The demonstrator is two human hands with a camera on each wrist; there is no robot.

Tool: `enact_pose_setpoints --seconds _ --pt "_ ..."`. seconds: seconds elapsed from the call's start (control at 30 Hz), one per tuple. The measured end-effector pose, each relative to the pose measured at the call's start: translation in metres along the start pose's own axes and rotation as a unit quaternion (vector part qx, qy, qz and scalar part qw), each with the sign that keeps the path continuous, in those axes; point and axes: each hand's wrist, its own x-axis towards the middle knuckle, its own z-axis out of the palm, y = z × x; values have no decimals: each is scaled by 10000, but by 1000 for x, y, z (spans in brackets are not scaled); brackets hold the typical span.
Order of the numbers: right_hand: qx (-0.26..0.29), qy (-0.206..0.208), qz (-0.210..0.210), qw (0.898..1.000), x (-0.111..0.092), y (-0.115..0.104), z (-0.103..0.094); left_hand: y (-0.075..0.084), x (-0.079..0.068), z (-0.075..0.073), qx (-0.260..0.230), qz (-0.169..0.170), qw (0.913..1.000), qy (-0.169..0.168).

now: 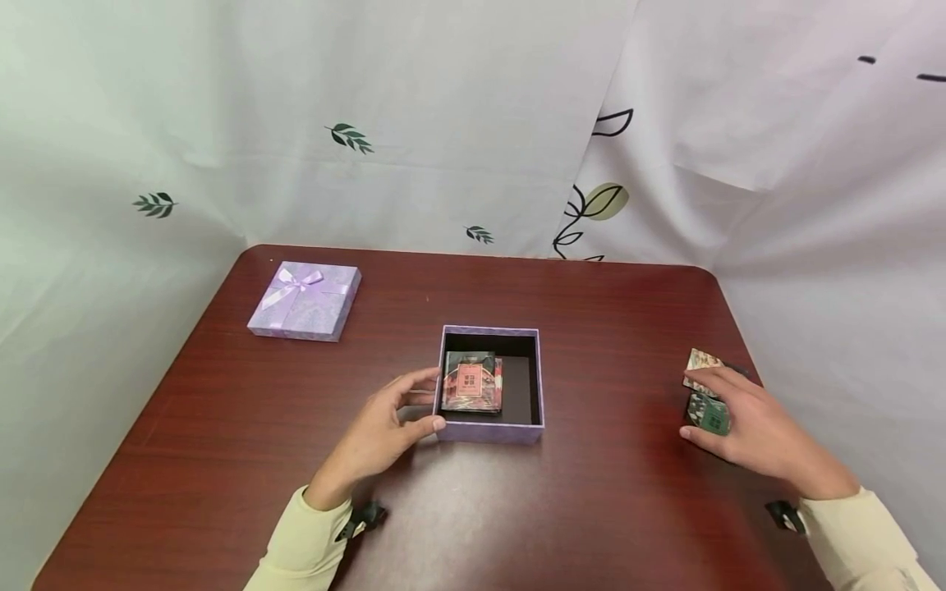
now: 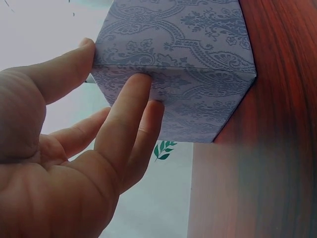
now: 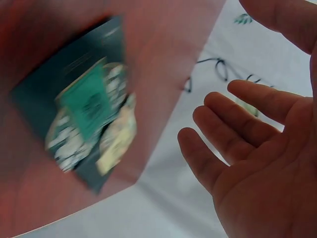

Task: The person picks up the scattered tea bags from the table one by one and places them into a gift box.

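Observation:
A lavender patterned gift box (image 1: pixel 491 432) stands uncovered at the middle of the table. Inside, toward its left, lies a stack of flat square packets (image 1: pixel 470 382), the top one bearing a pink label. My left hand (image 1: pixel 384 427) is at the box's left side; its extended fingers touch the patterned wall (image 2: pixel 198 84) and the thumb is by the near corner. Over at the table's right side, my right hand (image 1: pixel 757 431) hovers with spread fingers over a dark packet with a green label (image 3: pixel 89 101) and a cream-patterned packet (image 3: pixel 119 136). No grip on them shows.
The lavender lid (image 1: pixel 303 302) with a ribbon bow lies at the far left of the dark red wooden table (image 1: pixel 591 492). White curtains (image 1: pixel 443 123) with leaf prints hang behind the table and along both sides.

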Motion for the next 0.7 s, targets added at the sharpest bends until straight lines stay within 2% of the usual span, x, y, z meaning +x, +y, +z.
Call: enact_pose_setpoints --seconds 0.47,0.7 --pt "-2 89 185 9998 -18 36 21 0 -1 0 -6 -15 10000 -12" --pt "30 -187 430 9989 -23 45 33 0 0 -1 21 -15 10000 -21"
